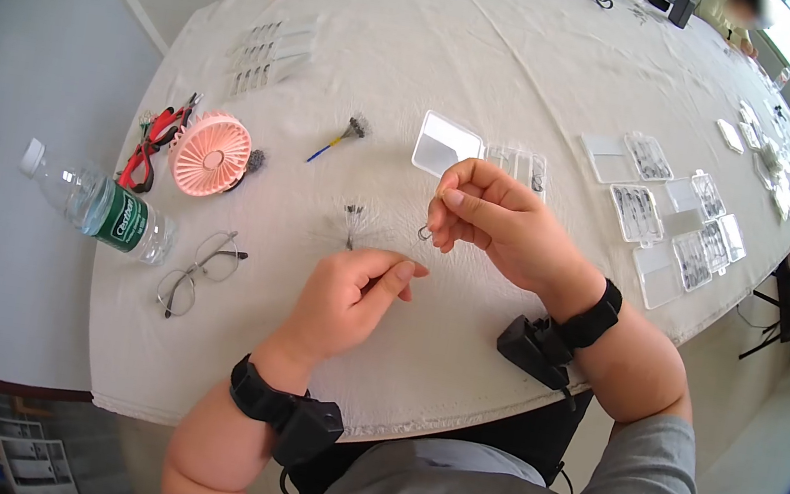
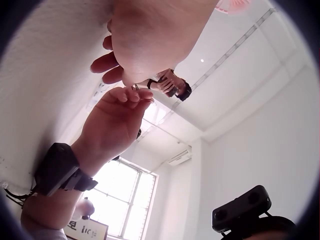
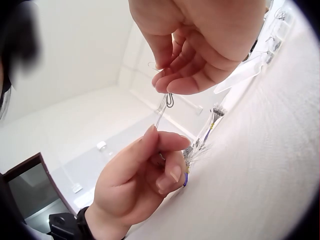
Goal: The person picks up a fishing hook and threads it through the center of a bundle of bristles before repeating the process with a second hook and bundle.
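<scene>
In the head view my right hand (image 1: 504, 224) is raised over the table, thumb and forefinger pinching a small dark fishing hook (image 3: 170, 101) that hangs below the fingertips in the right wrist view. A thin pale line (image 3: 159, 120) runs from the hook down to my left hand (image 1: 344, 303). Its thumb and forefinger pinch that line, lower and to the left of the right hand. Just beyond the left hand lies a bundle of fine lines with dark tips (image 1: 352, 224). A second bundle, bound in blue and yellow (image 1: 340, 138), lies farther back.
Open clear boxes (image 1: 637, 212) of small dark pieces lie at right, another box (image 1: 450, 144) behind my right hand. At left are glasses (image 1: 199, 275), a water bottle (image 1: 103, 206), a pink fan (image 1: 211, 155) and red-handled pliers (image 1: 154, 148). Small packets (image 1: 276, 53) lie behind.
</scene>
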A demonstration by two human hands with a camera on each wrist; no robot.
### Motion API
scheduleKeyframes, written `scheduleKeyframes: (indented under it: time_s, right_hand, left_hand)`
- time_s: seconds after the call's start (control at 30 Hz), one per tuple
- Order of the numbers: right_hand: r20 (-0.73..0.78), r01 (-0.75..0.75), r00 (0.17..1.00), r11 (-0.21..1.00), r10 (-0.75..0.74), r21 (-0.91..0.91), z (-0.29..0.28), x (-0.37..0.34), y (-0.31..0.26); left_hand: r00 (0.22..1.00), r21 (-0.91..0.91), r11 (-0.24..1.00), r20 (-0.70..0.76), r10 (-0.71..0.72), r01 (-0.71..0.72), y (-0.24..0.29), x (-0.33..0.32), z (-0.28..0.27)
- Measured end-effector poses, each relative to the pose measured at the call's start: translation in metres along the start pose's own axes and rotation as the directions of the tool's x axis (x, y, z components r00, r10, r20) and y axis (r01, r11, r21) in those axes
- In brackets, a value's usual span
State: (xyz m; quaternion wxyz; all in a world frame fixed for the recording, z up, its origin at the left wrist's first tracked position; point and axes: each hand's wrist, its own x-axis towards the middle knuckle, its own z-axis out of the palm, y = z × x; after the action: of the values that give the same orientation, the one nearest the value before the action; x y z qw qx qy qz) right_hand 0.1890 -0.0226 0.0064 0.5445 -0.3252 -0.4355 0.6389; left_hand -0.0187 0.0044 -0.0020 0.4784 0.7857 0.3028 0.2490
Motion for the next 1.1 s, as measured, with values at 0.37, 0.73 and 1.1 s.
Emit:
scheduleKeyframes:
  time_s: [0.37,0.73,1.1]
  right_hand:
    - [0.087,-0.029,0.996,0.999,0.032,-0.038,0.000,0.000,0.003]
    - [0.110,-0.108,0.988,0.993,0.112,-0.036,0.003,-0.001,0.007]
    - [0.074,-0.047,0.996,0.998,0.050,-0.038,0.002,0.001,0.010]
  left_hand:
    - [1.000,0.025,1.000,0.013,0.016,-0.017,0.000,0.000,0.001]
    - [0.990,0.169,0.978,-0.041,0.134,-0.126,0.000,0.000,0.005]
    - [0.996,0.179,0.979,0.032,0.088,-0.092,0.008,-0.001,0.005]
